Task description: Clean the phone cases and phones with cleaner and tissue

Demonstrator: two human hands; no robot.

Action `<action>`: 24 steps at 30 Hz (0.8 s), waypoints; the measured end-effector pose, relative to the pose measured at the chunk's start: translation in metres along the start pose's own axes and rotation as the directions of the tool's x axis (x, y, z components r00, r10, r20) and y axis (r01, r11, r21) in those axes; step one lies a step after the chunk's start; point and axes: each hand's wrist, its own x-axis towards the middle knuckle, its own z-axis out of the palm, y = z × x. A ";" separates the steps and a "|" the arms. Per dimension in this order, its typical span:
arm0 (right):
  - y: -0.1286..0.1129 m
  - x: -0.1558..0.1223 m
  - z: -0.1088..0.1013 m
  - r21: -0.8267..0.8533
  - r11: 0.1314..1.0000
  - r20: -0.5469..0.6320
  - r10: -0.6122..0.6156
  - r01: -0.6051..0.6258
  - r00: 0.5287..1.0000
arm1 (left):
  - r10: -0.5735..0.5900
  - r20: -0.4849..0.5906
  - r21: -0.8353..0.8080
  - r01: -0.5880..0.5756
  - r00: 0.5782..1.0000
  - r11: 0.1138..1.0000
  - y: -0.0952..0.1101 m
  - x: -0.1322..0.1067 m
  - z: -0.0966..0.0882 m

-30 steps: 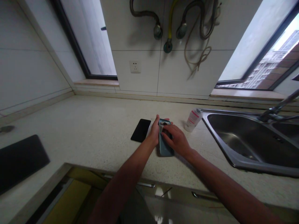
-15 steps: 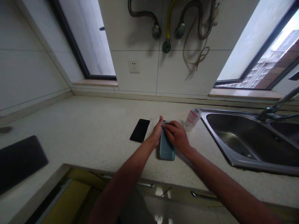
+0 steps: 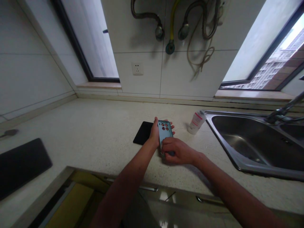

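Note:
A teal phone case (image 3: 164,131) with several camera cut-outs is raised a little over the speckled countertop (image 3: 95,139). My left hand (image 3: 155,134) is wrapped round its upper part, fingertips showing through the cut-outs. My right hand (image 3: 177,151) is closed on the case's near end, fingers pressed against it. A black phone (image 3: 142,133) lies flat, screen up, just left of my left hand.
A small white bottle (image 3: 196,121) with a pink label stands beside the steel sink (image 3: 249,142) at the right, under a tap (image 3: 282,112). A black slab (image 3: 20,164) lies at the left counter edge. Hoses (image 3: 171,28) and a socket (image 3: 137,68) are on the back wall.
The teal case has tilted up so its cut-out end faces me. My right hand slid from the far end down to the near end. My left hand kept its hold.

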 end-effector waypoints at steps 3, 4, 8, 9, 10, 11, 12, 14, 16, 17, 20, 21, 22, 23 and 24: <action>0.000 -0.001 -0.007 -0.026 0.998 0.093 0.061 -0.059 0.994 | -0.014 -0.017 0.012 0.014 1.000 1.000 0.001 0.000 -0.001; 0.002 -0.002 -0.009 -0.053 0.995 0.128 0.087 -0.081 0.988 | -0.025 -0.026 0.022 0.026 0.999 0.999 0.001 0.000 -0.001; 0.008 -0.004 -0.018 -0.238 0.956 0.182 0.219 -0.173 0.958 | -0.056 -0.072 0.053 0.060 0.996 0.997 0.003 0.001 -0.001; 0.008 -0.004 -0.020 -0.284 0.939 0.174 0.248 -0.193 0.953 | -0.054 -0.079 0.053 0.059 0.995 0.997 0.004 0.001 0.000; 0.008 -0.004 -0.020 -0.321 0.924 0.165 0.271 -0.208 0.948 | -0.048 -0.081 0.050 0.052 0.996 0.997 0.004 0.001 0.000; 0.007 -0.004 -0.021 -0.352 0.910 0.158 0.290 -0.221 0.944 | -0.041 -0.080 0.047 0.044 0.996 0.998 0.005 0.001 0.000; 0.006 -0.003 -0.021 -0.376 0.898 0.153 0.306 -0.231 0.940 | -0.037 -0.077 0.045 0.040 0.996 0.998 0.004 0.001 0.000; 0.003 -0.003 -0.021 -0.405 0.880 0.162 0.335 -0.247 0.928 | -0.043 -0.067 0.046 0.046 0.997 0.998 0.004 0.001 0.000; 0.002 -0.003 -0.022 -0.419 0.869 0.177 0.364 -0.265 0.914 | -0.063 -0.063 0.054 0.067 0.996 0.996 0.002 0.002 -0.001; 0.002 -0.004 -0.022 -0.426 0.861 0.177 0.379 -0.277 0.908 | -0.076 -0.064 0.057 0.080 0.995 0.995 0.002 0.002 -0.001; 0.006 -0.005 -0.023 -0.471 0.822 0.134 0.426 -0.321 0.895 | -0.098 -0.077 0.039 0.101 0.992 0.994 0.001 0.002 -0.001; 0.008 -0.005 -0.024 -0.494 0.801 0.108 0.443 -0.339 0.890 | -0.102 -0.083 0.027 0.104 0.991 0.994 0.002 0.001 0.000; 0.010 -0.004 -0.024 -0.517 0.774 0.077 0.467 -0.365 0.881 | -0.108 -0.080 0.016 0.109 0.991 0.994 0.002 0.001 0.000; 0.011 -0.003 -0.023 -0.536 0.744 0.042 0.497 -0.400 0.867 | -0.113 -0.080 0.010 0.114 0.990 0.993 0.002 0.000 0.001; 0.013 -0.002 -0.023 -0.548 0.705 -0.001 0.537 -0.450 0.844 | -0.131 -0.064 0.012 0.132 0.989 0.991 0.002 -0.001 0.002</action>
